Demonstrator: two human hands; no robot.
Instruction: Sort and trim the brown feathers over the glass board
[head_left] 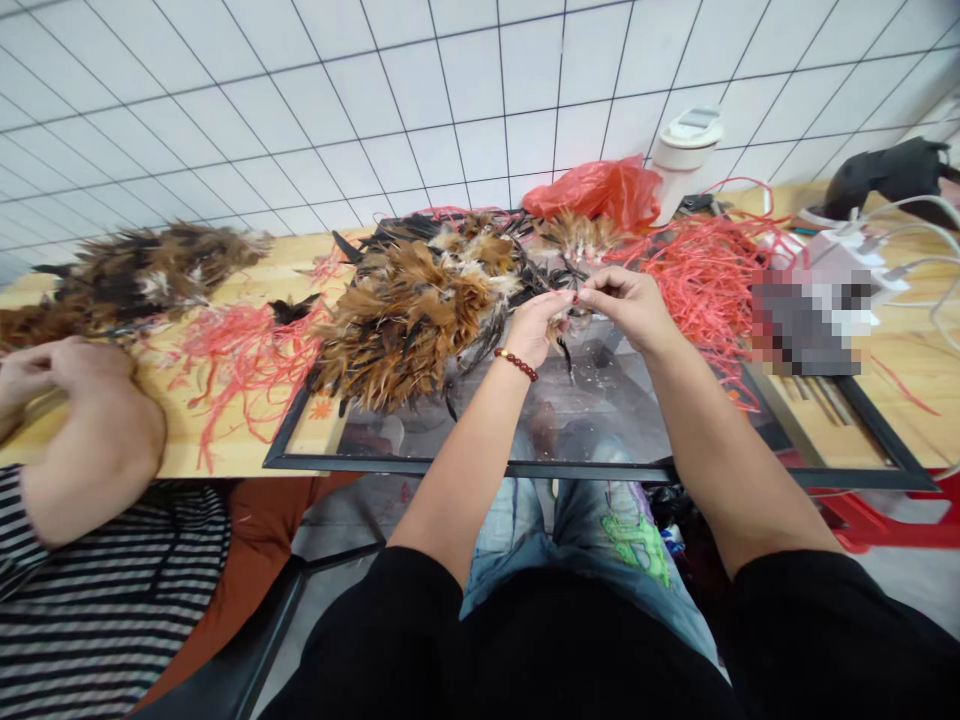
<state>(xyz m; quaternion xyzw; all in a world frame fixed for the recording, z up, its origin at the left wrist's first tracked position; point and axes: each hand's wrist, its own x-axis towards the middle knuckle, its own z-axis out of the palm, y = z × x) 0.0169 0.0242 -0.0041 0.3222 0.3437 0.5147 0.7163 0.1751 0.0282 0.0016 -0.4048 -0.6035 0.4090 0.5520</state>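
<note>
My left hand (pixel 538 322) and my right hand (pixel 630 303) meet above a glass sheet in a black frame (pixel 465 466). Both pinch a small bunch of brown and black feathers (pixel 561 330) between their fingertips. A red bead bracelet (pixel 515 364) circles my left wrist. Just left of my hands lies a big heap of brown feathers (pixel 409 310). A tangle of red strings (pixel 694 270) spreads to the right of my hands.
A co-worker in a striped shirt (pixel 82 440) sits at the left, hands by another feather pile (pixel 150 270). More red strings (pixel 240 350), a red plastic bag (pixel 600 190), a white container (pixel 686 150) and white cables (pixel 885 240) lie on the wooden table (pixel 911 350).
</note>
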